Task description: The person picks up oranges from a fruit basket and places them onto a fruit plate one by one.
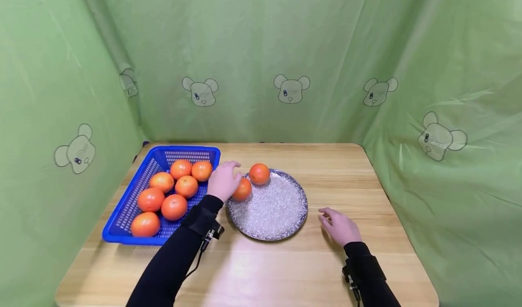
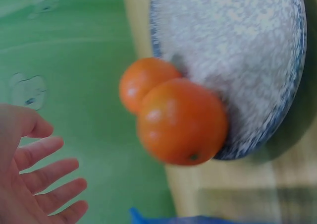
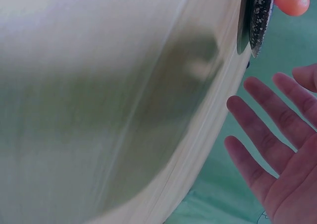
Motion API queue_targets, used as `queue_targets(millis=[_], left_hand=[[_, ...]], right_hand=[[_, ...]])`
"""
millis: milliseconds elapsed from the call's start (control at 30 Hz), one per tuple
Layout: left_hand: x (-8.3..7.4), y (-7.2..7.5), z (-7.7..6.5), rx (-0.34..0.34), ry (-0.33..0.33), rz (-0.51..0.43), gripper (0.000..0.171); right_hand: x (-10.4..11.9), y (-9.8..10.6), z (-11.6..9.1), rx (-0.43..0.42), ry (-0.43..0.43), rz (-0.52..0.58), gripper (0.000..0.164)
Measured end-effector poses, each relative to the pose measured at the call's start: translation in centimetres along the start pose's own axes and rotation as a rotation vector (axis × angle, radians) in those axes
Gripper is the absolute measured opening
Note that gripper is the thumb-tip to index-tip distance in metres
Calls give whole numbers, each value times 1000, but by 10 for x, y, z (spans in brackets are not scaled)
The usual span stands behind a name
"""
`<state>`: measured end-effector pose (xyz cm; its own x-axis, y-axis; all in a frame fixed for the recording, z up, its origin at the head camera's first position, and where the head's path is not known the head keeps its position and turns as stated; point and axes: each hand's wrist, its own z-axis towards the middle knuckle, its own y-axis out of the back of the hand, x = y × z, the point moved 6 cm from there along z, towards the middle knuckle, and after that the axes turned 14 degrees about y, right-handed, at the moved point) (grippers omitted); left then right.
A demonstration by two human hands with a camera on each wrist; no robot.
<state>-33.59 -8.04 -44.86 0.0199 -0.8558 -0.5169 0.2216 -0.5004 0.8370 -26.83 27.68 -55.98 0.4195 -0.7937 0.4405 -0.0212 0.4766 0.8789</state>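
Two orange round fruits lie on the left part of a speckled grey plate [image 1: 273, 211]: a rear fruit [image 1: 259, 174] and a nearer fruit [image 1: 243, 190]. My left hand [image 1: 223, 181] is beside the nearer one, between plate and basket; in the left wrist view its fingers are spread, apart from both fruits, and hold nothing. To the left stands a blue plastic basket [image 1: 122, 216] with several more orange fruits [image 1: 174, 207] inside. My right hand [image 1: 339, 226] hovers over the table to the right of the plate, its fingers loosely extended and holding nothing.
The light wooden table [image 1: 326, 275] carries the basket at left and the plate in the middle. Green curtains [image 1: 253, 39] with bear faces enclose the back and both sides. A cable [image 1: 195, 266] hangs from the left wrist's camera.
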Motion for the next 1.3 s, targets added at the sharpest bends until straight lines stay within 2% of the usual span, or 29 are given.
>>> queue_targets(millis=[167,333,500,600,667,767,867,933,1033,1100,1133,1167,1233,1267,1300], left_hand=[[7,29,-17,-59,-10,-47,25],[22,44,-42,-101,10,-79,21],[50,53,-58,-117,52,-64,18],[72,62,-58,-120,91,-1,19],[87,71,-55,-99,122,40,20],[111,82,-50,-43,149,108,25],[134,83,-39,51,158,157,27],[158,75,-28,113,138,165,31],[183,60,-16,287,170,132,38],[202,46,-7,370,148,107,39],[198,46,-9,435,201,97,38],[196,45,-9,477,219,111,33],[187,50,-12,505,269,134,26],[182,53,-14,510,320,125,23],[173,61,-21,530,414,70,24]], right_hand=[[1,0,3,0,10,-3,29],[3,-1,3,5,16,8,30],[5,-1,3,13,18,16,30],[5,-1,4,14,19,18,30],[4,-2,4,16,24,19,30],[4,-5,4,15,32,18,30],[3,-6,4,11,35,15,30],[3,-6,3,6,36,15,29],[4,-6,3,4,39,17,29],[4,-7,3,8,40,20,29],[4,-8,3,11,41,22,28],[4,-9,4,14,40,23,29],[4,-10,5,14,39,25,29],[4,-10,6,13,38,25,29],[4,-10,7,10,38,28,29]])
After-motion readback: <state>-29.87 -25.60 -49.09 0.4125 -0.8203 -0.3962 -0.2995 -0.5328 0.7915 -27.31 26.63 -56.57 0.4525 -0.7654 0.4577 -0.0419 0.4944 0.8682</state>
